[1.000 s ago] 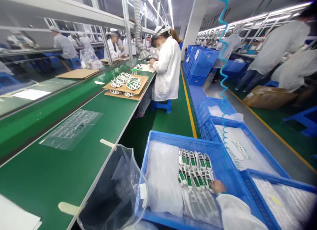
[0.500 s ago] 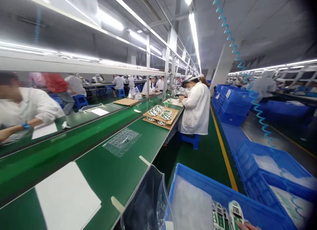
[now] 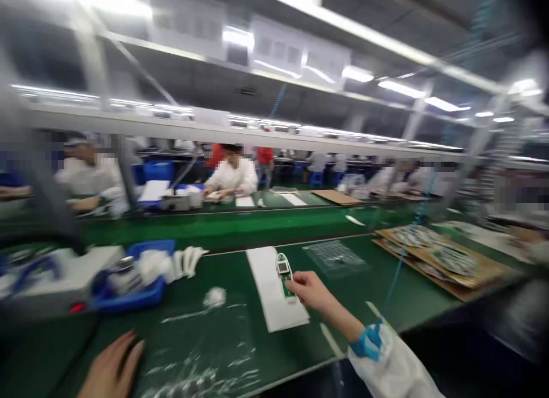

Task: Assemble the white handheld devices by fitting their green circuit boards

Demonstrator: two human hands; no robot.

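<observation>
My right hand (image 3: pixel 306 289), with a blue band at the wrist, pinches a white oval plastic shell fitted with a green circuit board and a small square screen (image 3: pixel 283 267). The piece is held over a stack of white paper (image 3: pixel 268 312) on the green bench. At the lower left, my left hand (image 3: pixel 112 366) is empty, its fingers stretched out over the bench top. Beside it lies a clear plastic sheet or bag (image 3: pixel 201 343). A crumpled white wad (image 3: pixel 215 297) rests at the far edge of that plastic.
A blue tray (image 3: pixel 128 298) of white parts stands left, near a pale box (image 3: pixel 47 283) with a red light. White-framed boards lie on cardboard (image 3: pixel 484 272) at the right. Behind the bench runs a green conveyor belt (image 3: pixel 240 222), with co-workers (image 3: pixel 234 175) across it.
The view has swung left from the blue crates to the bench. My right hand has brought the shell with the circuit board over the paper. My left hand has come into view.
</observation>
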